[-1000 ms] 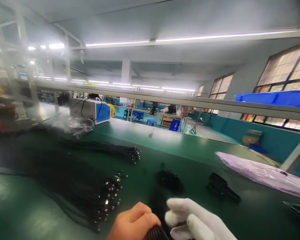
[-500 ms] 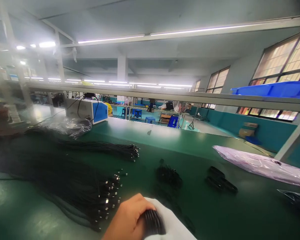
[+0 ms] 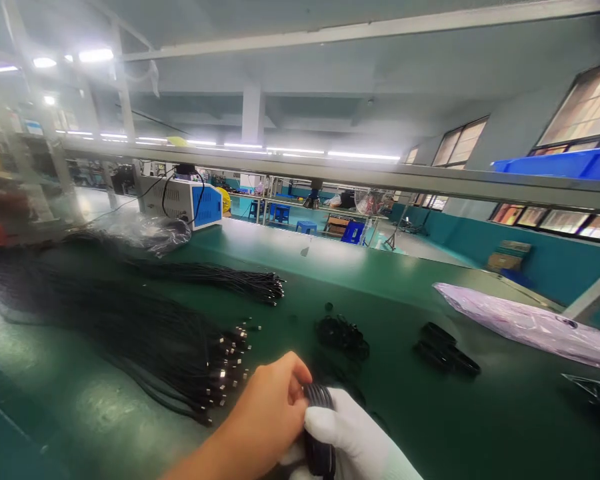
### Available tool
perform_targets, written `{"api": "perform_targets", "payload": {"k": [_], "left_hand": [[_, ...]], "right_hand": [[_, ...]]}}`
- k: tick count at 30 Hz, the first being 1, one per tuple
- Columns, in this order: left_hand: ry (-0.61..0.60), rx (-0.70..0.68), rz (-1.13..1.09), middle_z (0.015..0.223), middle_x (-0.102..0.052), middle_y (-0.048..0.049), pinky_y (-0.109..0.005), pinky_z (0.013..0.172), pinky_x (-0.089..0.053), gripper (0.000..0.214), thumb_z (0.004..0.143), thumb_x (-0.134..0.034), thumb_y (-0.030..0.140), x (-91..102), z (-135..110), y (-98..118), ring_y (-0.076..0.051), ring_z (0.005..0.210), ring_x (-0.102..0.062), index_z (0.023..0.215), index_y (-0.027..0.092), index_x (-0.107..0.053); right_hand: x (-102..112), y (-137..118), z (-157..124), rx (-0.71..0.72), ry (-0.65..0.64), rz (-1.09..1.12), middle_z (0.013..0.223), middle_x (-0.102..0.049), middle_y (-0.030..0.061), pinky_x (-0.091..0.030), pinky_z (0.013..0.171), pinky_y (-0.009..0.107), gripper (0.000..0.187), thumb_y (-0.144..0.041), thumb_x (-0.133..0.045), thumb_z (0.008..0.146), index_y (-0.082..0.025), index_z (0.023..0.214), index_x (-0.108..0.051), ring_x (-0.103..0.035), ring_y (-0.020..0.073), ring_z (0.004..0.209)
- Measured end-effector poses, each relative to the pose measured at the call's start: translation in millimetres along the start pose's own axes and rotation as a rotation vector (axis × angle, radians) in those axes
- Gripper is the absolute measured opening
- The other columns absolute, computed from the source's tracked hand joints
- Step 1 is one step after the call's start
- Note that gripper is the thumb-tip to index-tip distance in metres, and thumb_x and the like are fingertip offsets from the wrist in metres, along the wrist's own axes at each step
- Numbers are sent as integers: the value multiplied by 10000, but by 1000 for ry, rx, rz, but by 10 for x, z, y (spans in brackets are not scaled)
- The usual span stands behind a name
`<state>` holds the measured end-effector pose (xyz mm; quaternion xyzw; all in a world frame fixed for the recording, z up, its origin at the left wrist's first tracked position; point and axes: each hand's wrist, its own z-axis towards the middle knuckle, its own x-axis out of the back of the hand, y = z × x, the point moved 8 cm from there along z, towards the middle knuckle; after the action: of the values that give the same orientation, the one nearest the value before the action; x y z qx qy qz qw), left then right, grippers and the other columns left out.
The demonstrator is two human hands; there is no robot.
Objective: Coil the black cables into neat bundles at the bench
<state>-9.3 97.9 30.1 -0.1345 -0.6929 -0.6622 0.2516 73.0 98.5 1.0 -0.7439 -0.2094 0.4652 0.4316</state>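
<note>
My bare left hand (image 3: 267, 410) and my white-gloved right hand (image 3: 353, 440) meet at the bottom middle of the view, both closed around a coiled black cable bundle (image 3: 319, 400). The coil shows between the thumbs and runs down between the two palms. Just left of my hands lies a large spread of loose black cables (image 3: 130, 333) with metal plugs pointing right. A second, thinner bunch of black cables (image 3: 220, 279) lies farther back on the green bench (image 3: 390, 280).
Small coiled cable bundles (image 3: 343, 333) and another dark coil pair (image 3: 447, 350) lie beyond my hands. A pale plastic bag (image 3: 530, 327) lies at right, a grey-blue machine (image 3: 190, 203) and crumpled plastic (image 3: 145, 233) at back left. A metal shelf rail (image 3: 380, 177) crosses overhead with a blue bin (image 3: 565, 163).
My hands have risen slightly in view and closed together on the coil; the right glove now wraps its lower side. The camera tilted a little.
</note>
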Motion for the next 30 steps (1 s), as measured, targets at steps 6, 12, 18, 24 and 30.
{"api": "perform_targets", "payload": {"k": [6, 12, 18, 24, 30], "left_hand": [[-6, 20, 136, 585, -598, 38, -220, 498, -294, 141, 642, -482, 97, 21, 6, -29, -126, 550, -493, 699, 210, -543], [6, 0, 258, 561, -587, 23, -225, 496, -264, 90, 690, -494, 125, -5, 9, -38, -137, 534, -469, 701, 208, -526], [28, -71, 414, 745, -662, -47, -286, 585, -297, 207, 722, -401, 49, -33, -111, -31, -207, 662, -568, 776, 196, -536], [47, -102, 348, 612, -606, 12, -252, 546, -300, 163, 691, -445, 86, -56, -41, -25, -154, 566, -510, 722, 211, -544], [71, -38, 281, 711, -649, 34, -232, 598, -380, 120, 777, -515, 270, 330, 257, -255, -140, 654, -580, 862, 235, -592]], "right_hand": [[-43, 89, 33, -12, -39, 5, 797, -630, 77, -463, 514, 179, 379, -378, -702, 735, -89, 957, -595, -628, 121, 608], [34, 126, 73, -7, 10, -128, 700, -582, 7, -413, 499, 182, 343, -301, -756, 624, -106, 870, -616, -514, 68, 518], [14, 90, 47, -36, -6, -130, 642, -570, -11, -447, 575, 215, 300, -248, -699, 638, -110, 893, -621, -550, 93, 550], [46, 176, 7, -43, 20, 1, 685, -612, 22, -440, 572, 220, 318, -235, -710, 656, -117, 930, -598, -589, 118, 591], [499, 82, -30, 10, 261, 208, 853, -644, 83, -490, 520, 261, 402, -328, -703, 725, -138, 1037, -535, -646, 210, 727]]}}
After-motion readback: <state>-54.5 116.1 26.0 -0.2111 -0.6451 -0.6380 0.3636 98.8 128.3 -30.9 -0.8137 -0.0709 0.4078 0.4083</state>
